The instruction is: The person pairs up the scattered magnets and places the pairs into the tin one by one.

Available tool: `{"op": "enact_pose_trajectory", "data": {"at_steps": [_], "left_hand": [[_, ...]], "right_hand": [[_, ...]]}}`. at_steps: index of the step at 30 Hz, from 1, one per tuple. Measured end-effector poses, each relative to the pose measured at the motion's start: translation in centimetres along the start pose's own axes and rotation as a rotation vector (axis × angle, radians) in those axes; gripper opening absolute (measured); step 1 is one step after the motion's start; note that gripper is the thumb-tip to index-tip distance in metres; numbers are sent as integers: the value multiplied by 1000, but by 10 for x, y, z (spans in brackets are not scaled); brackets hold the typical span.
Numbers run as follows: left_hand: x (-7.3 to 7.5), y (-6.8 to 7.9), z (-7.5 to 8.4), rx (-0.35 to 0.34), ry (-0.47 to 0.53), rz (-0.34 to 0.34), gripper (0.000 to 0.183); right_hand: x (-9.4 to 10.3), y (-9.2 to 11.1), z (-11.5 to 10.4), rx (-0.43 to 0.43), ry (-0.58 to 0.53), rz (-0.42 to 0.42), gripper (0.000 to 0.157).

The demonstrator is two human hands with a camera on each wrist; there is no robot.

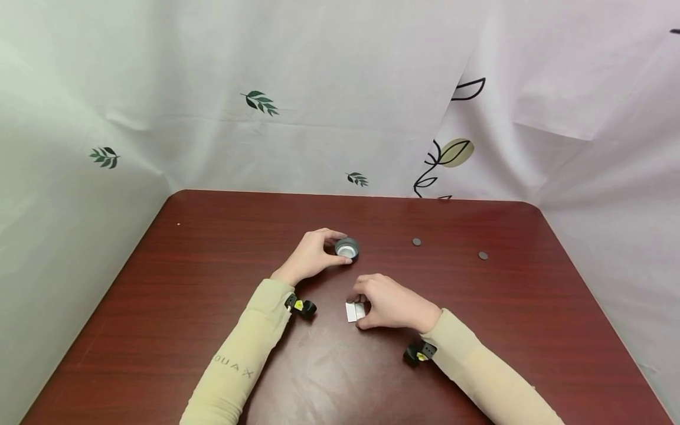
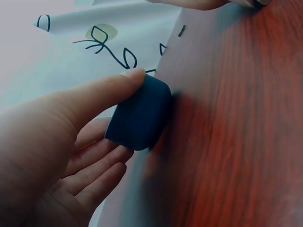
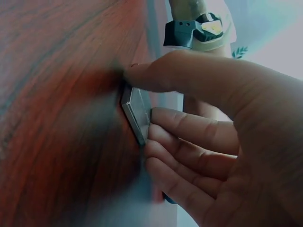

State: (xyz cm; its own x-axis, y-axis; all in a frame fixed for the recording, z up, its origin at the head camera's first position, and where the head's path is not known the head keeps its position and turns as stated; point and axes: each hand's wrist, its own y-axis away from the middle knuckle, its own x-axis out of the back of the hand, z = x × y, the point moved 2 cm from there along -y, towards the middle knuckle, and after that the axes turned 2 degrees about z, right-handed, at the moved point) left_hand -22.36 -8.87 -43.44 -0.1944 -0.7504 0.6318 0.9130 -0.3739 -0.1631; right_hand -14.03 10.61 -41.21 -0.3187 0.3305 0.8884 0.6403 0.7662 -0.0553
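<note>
1. A small dark round cup (image 1: 347,251) was held by the left hand (image 1: 313,257). Its side was gripped between the thumb, on the near side, and the fingers, on the far side.
2. The hollow of the cup was turned upward, and a pale, shiny inside was shown. The cup was placed near the middle of the table (image 1: 202,283); whether the wood was touched by its base could not be told.
3. A small flat whitish plate (image 1: 352,313) was pinched by the right hand (image 1: 393,302), with the thumb set at the near edge and the fingertips at the far edge. A line was seen across its face.
4. The plate was held low over the table, nearer the person than the cup and well apart from it. Whether the wood was met by its underside could not be told.
5. Two small dark discs were seen on the table, beyond the right hand: a left disc (image 1: 417,242) and a right disc (image 1: 483,255), well apart from each other.
6. A small black camera was worn at each wrist, the left camera (image 1: 307,309) and the right camera (image 1: 411,354), beside pale sleeves (image 1: 244,348).
7. The table was surrounded by a whitish cloth (image 1: 319,47) on which leaves were printed.
</note>
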Motion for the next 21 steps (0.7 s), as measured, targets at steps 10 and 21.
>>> {"op": "enact_pose_trajectory", "data": {"at_steps": [10,21], "left_hand": [[0,3,2,-15,5,-5,56],[-1,1,0,-30,12,3,56]], "right_hand": [[-2,-4,-5,-8,39,-11,31],[0,-2,-3,3,36,-71,36]]}}
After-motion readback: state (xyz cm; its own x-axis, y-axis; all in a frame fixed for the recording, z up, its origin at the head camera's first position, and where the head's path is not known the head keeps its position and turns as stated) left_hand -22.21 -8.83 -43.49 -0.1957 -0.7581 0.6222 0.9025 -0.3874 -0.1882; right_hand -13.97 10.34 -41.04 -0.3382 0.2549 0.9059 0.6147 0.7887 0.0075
